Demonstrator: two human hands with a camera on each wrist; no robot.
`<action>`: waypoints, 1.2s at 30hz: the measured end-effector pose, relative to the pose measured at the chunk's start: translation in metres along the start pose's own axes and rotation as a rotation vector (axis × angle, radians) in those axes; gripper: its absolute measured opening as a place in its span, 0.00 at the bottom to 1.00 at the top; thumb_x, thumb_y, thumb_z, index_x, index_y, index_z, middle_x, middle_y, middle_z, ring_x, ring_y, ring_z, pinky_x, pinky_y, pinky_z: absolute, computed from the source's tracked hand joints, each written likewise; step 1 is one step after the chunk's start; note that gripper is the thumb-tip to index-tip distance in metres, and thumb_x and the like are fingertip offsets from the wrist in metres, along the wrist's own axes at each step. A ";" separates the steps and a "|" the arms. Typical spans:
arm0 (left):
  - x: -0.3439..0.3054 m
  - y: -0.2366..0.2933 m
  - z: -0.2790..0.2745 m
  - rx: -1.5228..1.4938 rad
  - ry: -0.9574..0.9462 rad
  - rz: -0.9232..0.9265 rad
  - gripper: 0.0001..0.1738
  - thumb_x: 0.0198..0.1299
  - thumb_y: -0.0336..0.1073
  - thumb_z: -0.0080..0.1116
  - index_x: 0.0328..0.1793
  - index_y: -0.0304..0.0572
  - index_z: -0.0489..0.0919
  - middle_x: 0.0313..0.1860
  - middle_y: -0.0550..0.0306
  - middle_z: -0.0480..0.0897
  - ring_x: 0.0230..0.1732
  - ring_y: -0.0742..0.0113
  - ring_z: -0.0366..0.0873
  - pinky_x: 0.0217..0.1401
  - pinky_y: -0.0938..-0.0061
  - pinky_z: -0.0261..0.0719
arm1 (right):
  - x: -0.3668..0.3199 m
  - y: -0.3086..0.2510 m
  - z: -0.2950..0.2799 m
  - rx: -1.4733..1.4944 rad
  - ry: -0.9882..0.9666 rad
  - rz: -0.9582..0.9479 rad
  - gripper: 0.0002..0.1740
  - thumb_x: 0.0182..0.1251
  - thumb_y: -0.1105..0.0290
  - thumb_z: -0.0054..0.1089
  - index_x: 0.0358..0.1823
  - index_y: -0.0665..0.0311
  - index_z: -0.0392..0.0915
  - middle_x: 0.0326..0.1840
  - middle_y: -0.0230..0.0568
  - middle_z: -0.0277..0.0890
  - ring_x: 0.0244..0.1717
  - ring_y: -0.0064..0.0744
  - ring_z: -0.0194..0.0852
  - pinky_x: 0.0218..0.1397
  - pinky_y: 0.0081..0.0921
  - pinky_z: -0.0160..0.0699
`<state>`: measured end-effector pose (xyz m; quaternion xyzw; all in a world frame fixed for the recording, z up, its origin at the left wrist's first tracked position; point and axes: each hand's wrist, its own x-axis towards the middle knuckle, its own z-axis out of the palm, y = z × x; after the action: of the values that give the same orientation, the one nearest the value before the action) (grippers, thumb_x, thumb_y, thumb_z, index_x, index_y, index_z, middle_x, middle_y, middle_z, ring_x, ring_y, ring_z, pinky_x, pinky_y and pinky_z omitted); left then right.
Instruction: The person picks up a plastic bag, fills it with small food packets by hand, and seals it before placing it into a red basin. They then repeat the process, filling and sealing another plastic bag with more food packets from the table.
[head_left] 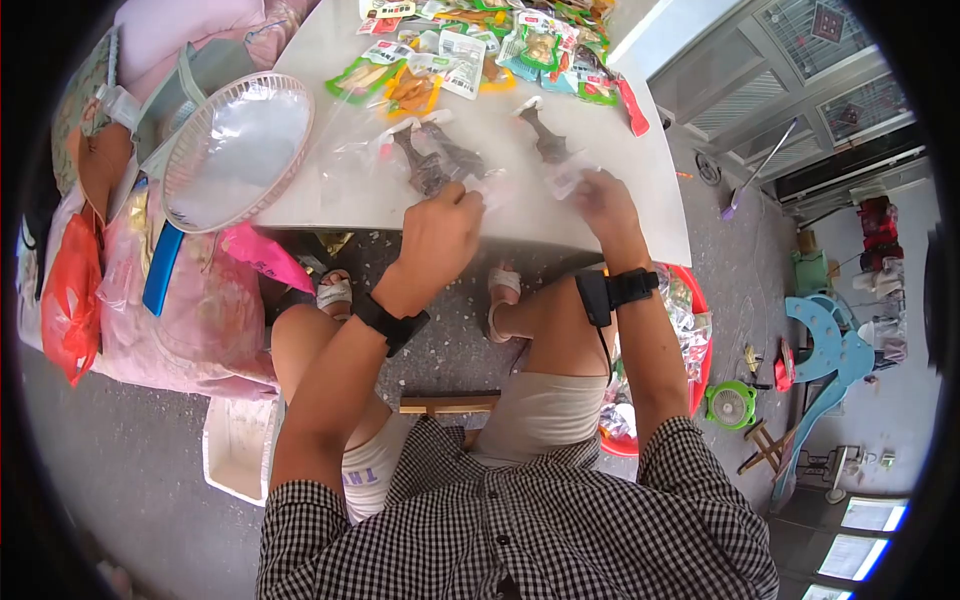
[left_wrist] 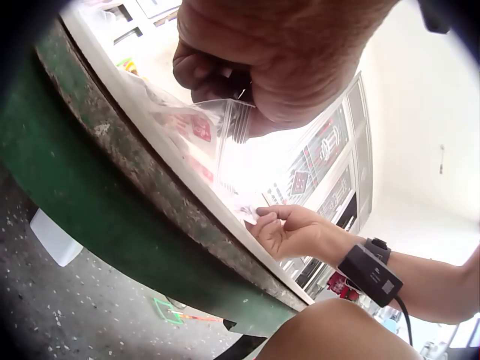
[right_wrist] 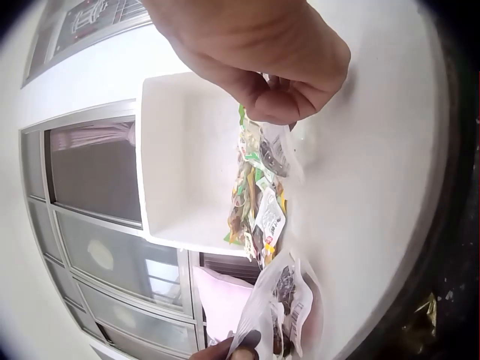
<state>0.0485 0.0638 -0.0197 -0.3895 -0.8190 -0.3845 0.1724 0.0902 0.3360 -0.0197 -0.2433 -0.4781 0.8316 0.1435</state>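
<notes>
My left hand [head_left: 440, 232] pinches the edge of a clear zip bag [left_wrist: 225, 139] at the front edge of the white table. Dark brown packed pieces [head_left: 440, 165] lie in or under that bag; in the right wrist view they show through its clear plastic [right_wrist: 281, 300]. To the right, my right hand [head_left: 605, 208] pinches the near end of a small clear packet [right_wrist: 277, 154] with a dark brown piece [head_left: 547, 140] inside. This packet lies apart from the zip bag, its pale far end pointing away from me.
Many colourful snack packets [head_left: 460, 60] are heaped at the table's far side. A pale plastic basket [head_left: 240, 150] stands at the left, by a red bag [head_left: 75, 300]. Below the table's right edge is a red tub [head_left: 700, 345] of packets. A white box [head_left: 240, 445] sits on the floor.
</notes>
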 end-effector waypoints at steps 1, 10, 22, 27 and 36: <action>0.000 0.001 0.000 -0.002 0.002 0.004 0.04 0.52 0.28 0.57 0.35 0.39 0.77 0.28 0.51 0.74 0.24 0.48 0.75 0.25 0.61 0.73 | -0.006 0.002 -0.011 -0.154 -0.021 -0.111 0.02 0.62 0.76 0.52 0.33 0.66 0.72 0.26 0.31 0.69 0.23 0.19 0.65 0.24 0.13 0.67; 0.001 0.002 0.001 -0.007 0.018 0.019 0.04 0.51 0.28 0.58 0.35 0.39 0.77 0.28 0.50 0.75 0.24 0.48 0.75 0.25 0.61 0.73 | -0.064 -0.006 -0.030 -0.225 0.038 0.078 0.19 0.63 0.74 0.52 0.54 0.74 0.69 0.51 0.45 0.74 0.49 0.36 0.76 0.56 0.31 0.76; -0.001 0.000 -0.003 0.016 0.009 -0.019 0.05 0.52 0.28 0.57 0.36 0.39 0.78 0.29 0.50 0.75 0.25 0.47 0.75 0.27 0.60 0.73 | -0.151 -0.015 -0.028 -0.100 -0.076 -0.039 0.11 0.64 0.72 0.52 0.42 0.72 0.74 0.32 0.41 0.79 0.24 0.26 0.75 0.22 0.21 0.71; -0.002 0.000 -0.005 0.013 0.011 -0.033 0.06 0.52 0.28 0.57 0.37 0.39 0.78 0.30 0.50 0.75 0.27 0.47 0.76 0.28 0.60 0.73 | -0.156 -0.003 -0.019 -0.080 -0.146 0.030 0.13 0.63 0.72 0.52 0.46 0.72 0.74 0.40 0.42 0.79 0.35 0.26 0.78 0.38 0.24 0.77; 0.001 0.002 -0.013 -0.011 0.123 0.038 0.04 0.49 0.26 0.56 0.30 0.38 0.73 0.27 0.49 0.72 0.24 0.47 0.75 0.25 0.60 0.72 | -0.128 0.040 0.032 0.045 -0.158 -0.010 0.17 0.64 0.72 0.53 0.54 0.67 0.72 0.43 0.36 0.78 0.44 0.25 0.76 0.50 0.22 0.74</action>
<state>0.0492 0.0550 -0.0100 -0.3816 -0.7971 -0.4090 0.2276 0.1801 0.2326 -0.0068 -0.1713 -0.4705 0.8579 0.1151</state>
